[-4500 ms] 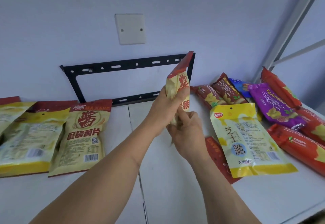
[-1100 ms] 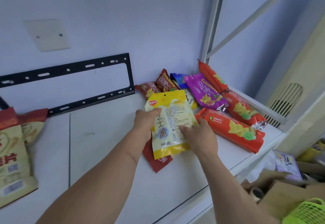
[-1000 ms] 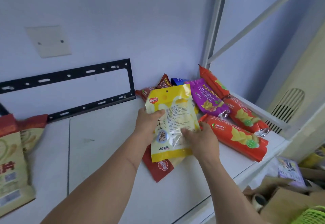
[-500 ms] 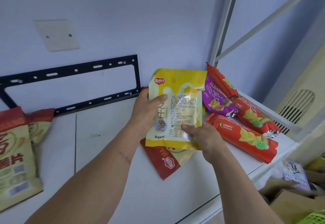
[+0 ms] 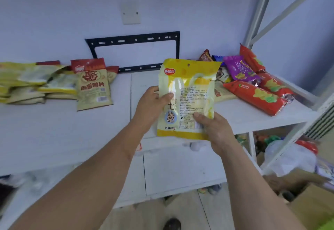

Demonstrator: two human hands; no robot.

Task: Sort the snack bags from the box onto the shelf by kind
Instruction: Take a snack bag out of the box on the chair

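A yellow snack bag point(image 5: 191, 92) is held upright above the front of the white shelf point(image 5: 54, 132). My left hand point(image 5: 151, 106) grips its left edge with the thumb on the front. My right hand point(image 5: 215, 130) pinches its lower right corner. On the shelf's left lies a pile of yellow and red bags point(image 5: 92, 83). At the right end lie red tube packs point(image 5: 256, 96), a purple pack point(image 5: 240, 70) and brown packs point(image 5: 206, 56). A cardboard box point(image 5: 314, 204) stands on the floor at lower right.
A black metal bracket point(image 5: 133, 39) is fixed to the wall behind the shelf. A grey upright post point(image 5: 260, 11) rises at the right end. A lower shelf point(image 5: 180, 172) sits beneath. White plastic bags point(image 5: 289, 157) and clutter lie on the floor at right.
Both hands lifted the yellow bag off the shelf and drew it back toward me. The view pulled back and swung left, showing the left pile, the lower shelf and the floor.
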